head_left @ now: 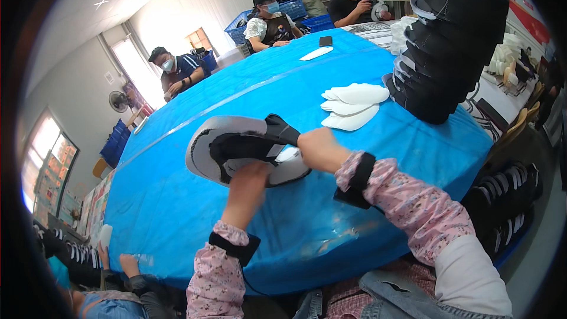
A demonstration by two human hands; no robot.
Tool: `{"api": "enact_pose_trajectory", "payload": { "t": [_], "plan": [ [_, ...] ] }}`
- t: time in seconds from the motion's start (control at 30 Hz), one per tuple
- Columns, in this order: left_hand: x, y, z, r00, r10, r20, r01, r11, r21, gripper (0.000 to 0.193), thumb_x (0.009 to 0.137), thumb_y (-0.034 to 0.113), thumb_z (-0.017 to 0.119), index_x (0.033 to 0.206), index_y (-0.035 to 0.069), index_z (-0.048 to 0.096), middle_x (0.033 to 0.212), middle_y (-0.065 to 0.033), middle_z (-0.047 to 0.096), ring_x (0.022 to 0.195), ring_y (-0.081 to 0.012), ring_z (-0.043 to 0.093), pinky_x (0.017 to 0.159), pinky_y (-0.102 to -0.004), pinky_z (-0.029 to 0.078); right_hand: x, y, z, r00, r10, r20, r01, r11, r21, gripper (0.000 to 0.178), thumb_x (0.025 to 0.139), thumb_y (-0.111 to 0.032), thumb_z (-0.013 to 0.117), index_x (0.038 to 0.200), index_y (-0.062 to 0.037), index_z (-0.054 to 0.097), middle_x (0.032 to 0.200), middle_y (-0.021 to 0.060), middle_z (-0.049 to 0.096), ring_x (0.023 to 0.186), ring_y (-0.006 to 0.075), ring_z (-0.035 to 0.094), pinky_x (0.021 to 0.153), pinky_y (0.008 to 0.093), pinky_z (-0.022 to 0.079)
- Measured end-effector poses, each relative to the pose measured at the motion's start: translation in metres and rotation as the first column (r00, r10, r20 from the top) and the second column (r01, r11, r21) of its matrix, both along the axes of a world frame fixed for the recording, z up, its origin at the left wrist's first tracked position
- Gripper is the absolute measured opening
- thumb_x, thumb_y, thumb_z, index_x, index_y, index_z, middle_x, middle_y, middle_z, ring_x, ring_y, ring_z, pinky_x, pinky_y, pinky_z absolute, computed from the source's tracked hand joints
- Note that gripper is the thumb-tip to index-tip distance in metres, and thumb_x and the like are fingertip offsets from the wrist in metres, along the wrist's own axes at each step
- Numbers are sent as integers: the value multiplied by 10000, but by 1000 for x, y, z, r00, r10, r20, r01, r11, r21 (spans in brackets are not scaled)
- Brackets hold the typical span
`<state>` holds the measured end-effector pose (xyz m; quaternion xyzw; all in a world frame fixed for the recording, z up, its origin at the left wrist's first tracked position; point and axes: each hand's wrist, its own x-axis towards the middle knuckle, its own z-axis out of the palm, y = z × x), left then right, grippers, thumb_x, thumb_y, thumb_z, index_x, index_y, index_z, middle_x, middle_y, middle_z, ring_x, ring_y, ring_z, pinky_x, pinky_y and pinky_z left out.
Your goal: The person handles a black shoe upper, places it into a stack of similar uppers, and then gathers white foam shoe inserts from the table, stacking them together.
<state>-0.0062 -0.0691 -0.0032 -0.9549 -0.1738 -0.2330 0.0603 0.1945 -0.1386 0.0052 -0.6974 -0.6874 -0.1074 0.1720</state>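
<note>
A black, grey and white shoe upper (204, 145) is tilted on its side just above the blue-covered table. My left hand (245, 186), slightly blurred, grips its near edge, with the fingertips hidden against the shoe. On the right, my right hand (322, 149) is closed round the heel end, beside the black collar. A bright white piece (287, 155) shows in the shoe's opening between my hands; its full shape is hidden. Beyond my right hand, several white insoles (351, 106) lie fanned in a loose pile.
A tall stack of black shoe uppers (443, 53) leans at the table's right. Farther back on the blue cover (236, 100) are a single white insole (316, 53) and a dark phone (325, 41). Masked people sit along the far side; another person's hands (129, 264) rest at lower left.
</note>
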Motion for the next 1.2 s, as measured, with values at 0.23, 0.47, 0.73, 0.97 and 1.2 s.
{"api": "enact_pose_trajectory", "payload": {
  "t": [0.23, 0.47, 0.73, 0.97, 1.2],
  "plan": [
    [6, -73, 18, 989, -69, -131, 57, 994, -97, 251, 684, 139, 671, 904, 65, 575, 926, -85, 601, 816, -246, 590, 685, -331, 453, 37, -34, 49, 946, -81, -314, -52, 918, -394, 320, 768, -275, 532, 775, 29, 631, 664, 177, 618, 610, 256, 594, 564, 369, 456],
    [0, -102, 62, 987, -150, 58, 160, 950, -269, 155, 748, 201, 658, 777, 72, 579, 675, -92, 597, 621, -284, 583, 560, -363, 437, 42, -118, 86, 896, 250, -367, -146, 946, 289, 459, 848, -454, 529, 1032, -37, 586, 854, 143, 595, 794, 227, 595, 648, 308, 464],
    [15, -131, 82, 882, -78, 465, 245, 918, -312, 211, 869, 168, 526, 746, 3, 573, 629, -152, 555, 566, -308, 537, 518, -355, 404, -33, -128, 63, 856, 487, -170, -301, 739, 602, 292, 875, -212, 523, 640, -40, 538, 564, 104, 505, 516, 303, 525, 471, 351, 401],
    [73, -148, 100, 527, 185, 829, 628, 572, -527, 502, 971, 306, 331, 581, 24, 475, 529, -30, 464, 505, -101, 380, 470, -275, 288, -38, -152, 103, 378, 730, -570, -164, 658, 735, 422, 957, -259, 400, 672, 26, 524, 598, 136, 528, 494, 219, 497, 501, 329, 405],
    [96, -156, 111, 524, -67, 849, 755, 499, -426, 528, 976, 339, 335, 533, 67, 427, 515, 1, 446, 484, -53, 353, 481, -227, 270, 14, -203, 107, 780, 468, -416, -120, 764, 634, 488, 979, -301, 308, 647, 11, 481, 563, 112, 473, 510, 261, 450, 511, 311, 372]
  ]
}}
